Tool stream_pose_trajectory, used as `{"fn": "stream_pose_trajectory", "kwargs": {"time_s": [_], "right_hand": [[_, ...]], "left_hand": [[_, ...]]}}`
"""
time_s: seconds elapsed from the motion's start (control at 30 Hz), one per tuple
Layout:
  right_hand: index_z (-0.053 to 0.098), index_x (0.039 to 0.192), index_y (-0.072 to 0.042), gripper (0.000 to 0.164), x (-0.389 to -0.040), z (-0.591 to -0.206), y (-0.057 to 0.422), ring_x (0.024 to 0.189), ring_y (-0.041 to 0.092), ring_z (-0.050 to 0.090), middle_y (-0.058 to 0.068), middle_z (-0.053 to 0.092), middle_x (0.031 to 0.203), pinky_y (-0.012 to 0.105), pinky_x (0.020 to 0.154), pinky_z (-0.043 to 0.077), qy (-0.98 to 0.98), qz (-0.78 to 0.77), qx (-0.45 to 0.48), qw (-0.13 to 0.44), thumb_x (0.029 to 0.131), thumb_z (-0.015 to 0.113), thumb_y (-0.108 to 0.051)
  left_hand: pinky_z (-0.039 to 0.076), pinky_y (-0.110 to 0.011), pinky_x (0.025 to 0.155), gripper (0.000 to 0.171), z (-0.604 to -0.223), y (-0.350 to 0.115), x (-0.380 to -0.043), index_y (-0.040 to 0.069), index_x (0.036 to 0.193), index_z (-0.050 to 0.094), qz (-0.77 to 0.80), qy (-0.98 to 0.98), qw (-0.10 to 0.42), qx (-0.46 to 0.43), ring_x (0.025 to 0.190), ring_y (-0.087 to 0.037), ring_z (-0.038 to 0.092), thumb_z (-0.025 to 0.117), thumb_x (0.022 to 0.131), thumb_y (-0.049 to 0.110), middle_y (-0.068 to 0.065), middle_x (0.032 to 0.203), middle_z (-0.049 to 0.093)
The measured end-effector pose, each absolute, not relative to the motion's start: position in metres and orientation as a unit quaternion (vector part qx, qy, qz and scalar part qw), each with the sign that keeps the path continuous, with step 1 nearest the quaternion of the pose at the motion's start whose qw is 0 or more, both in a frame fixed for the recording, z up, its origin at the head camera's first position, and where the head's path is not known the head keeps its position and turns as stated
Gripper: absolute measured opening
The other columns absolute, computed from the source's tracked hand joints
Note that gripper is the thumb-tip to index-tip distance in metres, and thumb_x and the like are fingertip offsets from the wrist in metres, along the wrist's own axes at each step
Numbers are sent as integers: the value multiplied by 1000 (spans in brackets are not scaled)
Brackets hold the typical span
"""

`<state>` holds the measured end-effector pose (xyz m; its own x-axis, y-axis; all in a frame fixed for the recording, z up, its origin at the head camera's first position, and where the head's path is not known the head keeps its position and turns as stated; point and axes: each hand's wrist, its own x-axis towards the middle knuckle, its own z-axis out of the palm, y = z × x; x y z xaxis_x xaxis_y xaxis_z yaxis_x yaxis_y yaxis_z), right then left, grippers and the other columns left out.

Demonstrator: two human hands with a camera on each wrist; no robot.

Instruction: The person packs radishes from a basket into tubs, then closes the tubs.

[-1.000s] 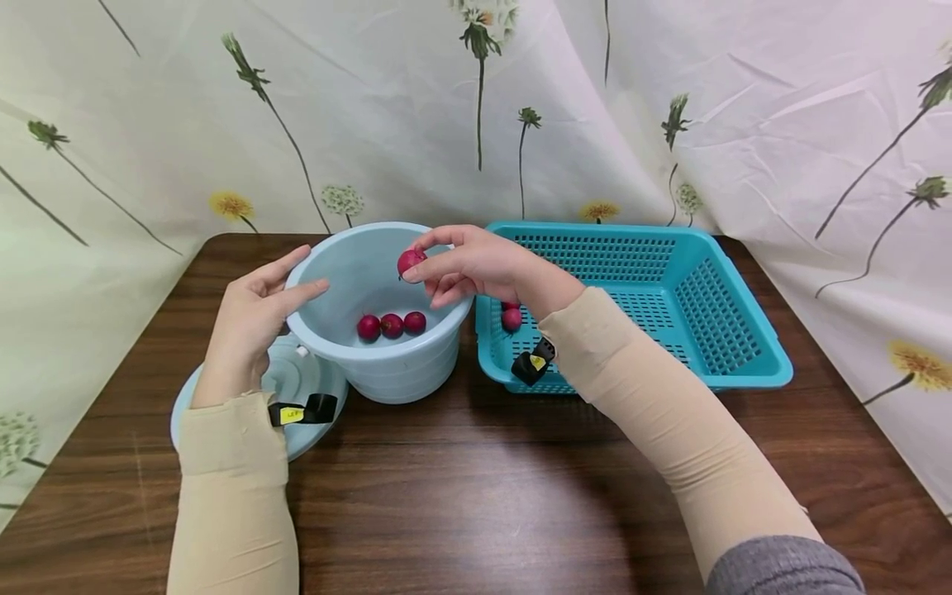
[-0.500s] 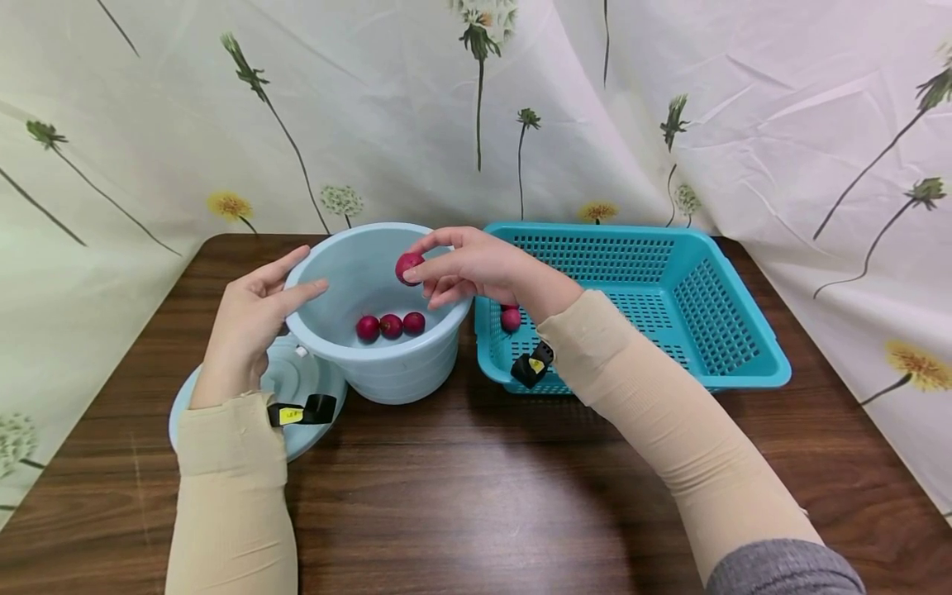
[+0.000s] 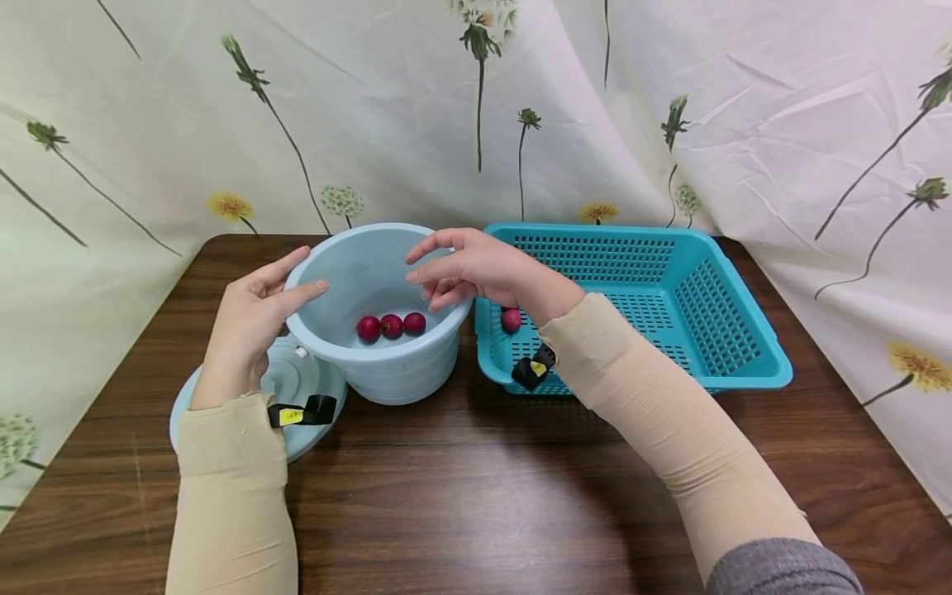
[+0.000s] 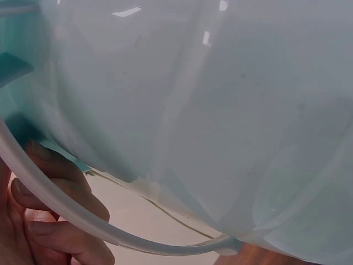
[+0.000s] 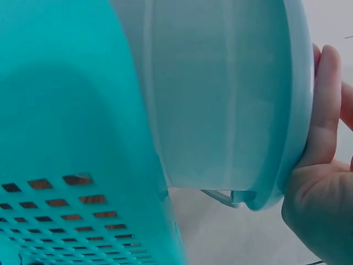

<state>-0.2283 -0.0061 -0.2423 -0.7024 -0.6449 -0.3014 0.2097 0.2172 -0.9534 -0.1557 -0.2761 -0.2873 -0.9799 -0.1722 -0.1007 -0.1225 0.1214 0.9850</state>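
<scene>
Three round red radishes [image 3: 392, 326] are lying side by side in a short row at the bottom of the pale blue bucket [image 3: 397, 372], and just above them the right hand [image 3: 476, 268] is hovering over the opening, released, its thumb and forefinger standing apart while the other fingers are curling loosely. Across the mouth, the left hand [image 3: 254, 322] is grasping the bucket's rim, thumb reaching over the edge; the left wrist view is showing its curled fingers behind the thin handle [image 4: 149, 245].

Over to the right, the turquoise basket [image 3: 744, 380] is sitting near the bucket, with one radish [image 3: 511, 321] showing in its near left corner and another peeking out, mostly hidden by the right hand. Under the left wrist, the blue lid [image 3: 305, 380] is lying on the brown table [image 3: 446, 496]. Black straps [image 3: 320, 408] are circling both beige sleeves [image 3: 234, 512], and behind it all a white cloth [image 3: 387, 124] is hanging, printed with dandelions.
</scene>
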Motion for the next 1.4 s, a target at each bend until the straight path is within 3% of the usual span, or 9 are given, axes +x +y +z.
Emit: {"fn": "stream_pose_trajectory", "kwargs": {"time_s": [0.63, 1.0, 1.4], "right_hand": [[56, 128, -4, 32, -226, -236, 12, 65, 19, 61, 8, 62, 82, 29, 64, 57, 675, -603, -220, 364, 96, 61, -9], [58, 119, -4, 25, -234, -236, 29, 64, 19, 61, 6, 63, 80, 28, 64, 56, 680, -614, -207, 344, 95, 61, -9], [54, 125, 2, 30, -245, -241, 44, 62, 18, 61, 6, 65, 78, 26, 63, 56, 690, -618, -168, 337, 97, 61, -9]], "left_hand": [[53, -17, 58, 70, -287, -278, -155, 20, 145, 52, -650, -752, 17, 105, 73, -1, 67, 82, 83, 29, 22, 97, 70], [54, -18, 58, 70, -288, -277, -156, 19, 146, 52, -642, -760, 18, 101, 73, -1, 68, 81, 83, 31, 24, 92, 69], [55, -18, 58, 70, -288, -278, -156, 18, 146, 51, -651, -753, 16, 97, 72, -1, 69, 81, 83, 29, 24, 89, 71]]}}
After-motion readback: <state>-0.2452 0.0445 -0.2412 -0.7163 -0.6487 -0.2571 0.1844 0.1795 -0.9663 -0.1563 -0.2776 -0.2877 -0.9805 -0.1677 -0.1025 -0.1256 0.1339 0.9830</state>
